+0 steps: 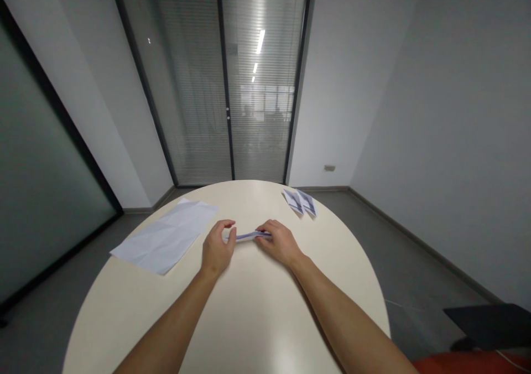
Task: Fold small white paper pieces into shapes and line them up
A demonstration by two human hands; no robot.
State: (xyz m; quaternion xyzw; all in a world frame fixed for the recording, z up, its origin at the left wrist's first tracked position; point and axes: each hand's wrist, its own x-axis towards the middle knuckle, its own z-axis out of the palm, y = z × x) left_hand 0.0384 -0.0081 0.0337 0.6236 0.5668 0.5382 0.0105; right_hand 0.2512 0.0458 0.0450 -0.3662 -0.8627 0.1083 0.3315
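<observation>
A narrow strip of folded paper (248, 235), white with a bluish printed side, spans the gap between my two hands just above or on the table. My left hand (216, 248) curls around its left end, thumb in front and fingers behind, with a small gap at the fingertips. At the other end, my right hand (279, 242) pinches the paper between thumb and fingers. How far the paper reaches inside each hand is hidden.
A large creased white sheet (170, 235) lies at the left of the round cream table (249, 318). Two small folded paper pieces (299, 202) with printed faces rest near the far right edge. A dark flat object (489, 324) and something red (468, 363) are at lower right.
</observation>
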